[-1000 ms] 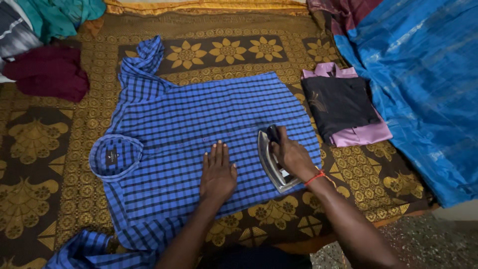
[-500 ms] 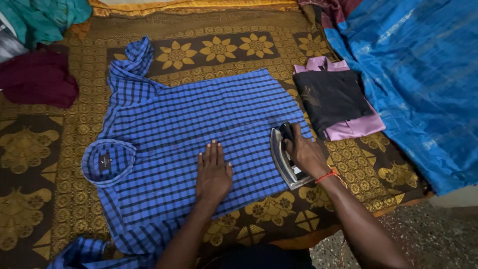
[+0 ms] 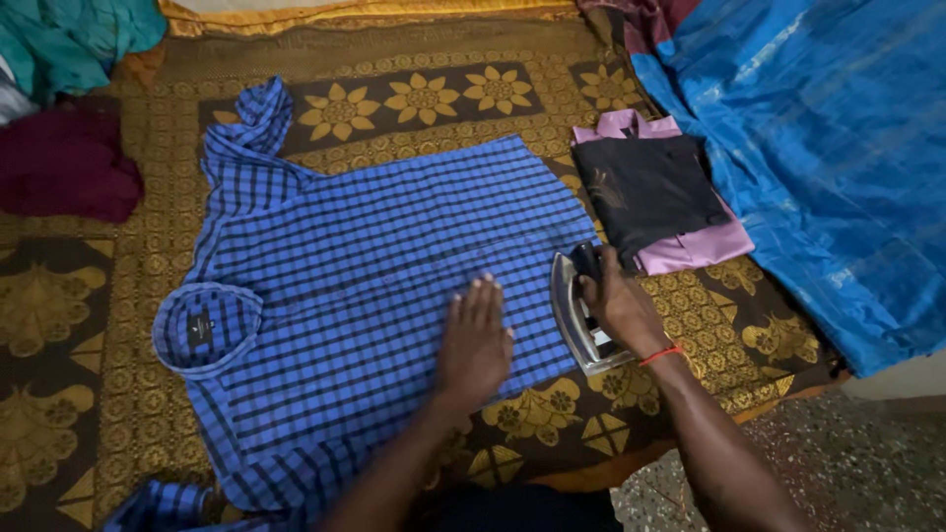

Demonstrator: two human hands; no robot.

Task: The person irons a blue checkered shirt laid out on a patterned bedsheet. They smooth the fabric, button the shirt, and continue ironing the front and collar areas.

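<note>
A blue and black checked shirt (image 3: 374, 246) lies spread flat on a brown and gold patterned cloth (image 3: 69, 296), collar to the left. My left hand (image 3: 475, 340) rests palm down on the shirt's lower hem area, fingers together. My right hand (image 3: 616, 300) grips the black handle of a metal iron (image 3: 581, 320), which stands tilted on its side at the shirt's right edge, partly on the patterned cloth.
A folded black and pink shirt (image 3: 660, 202) lies just beyond the iron. A shiny blue cloth (image 3: 828, 148) covers the right side. A maroon garment (image 3: 64, 167) and teal fabric (image 3: 79, 30) lie at the far left. Bare floor (image 3: 867, 463) shows at the lower right.
My left hand has slid right along the shirt toward the iron. The iron and my right hand have shifted slightly right, to the shirt's edge.
</note>
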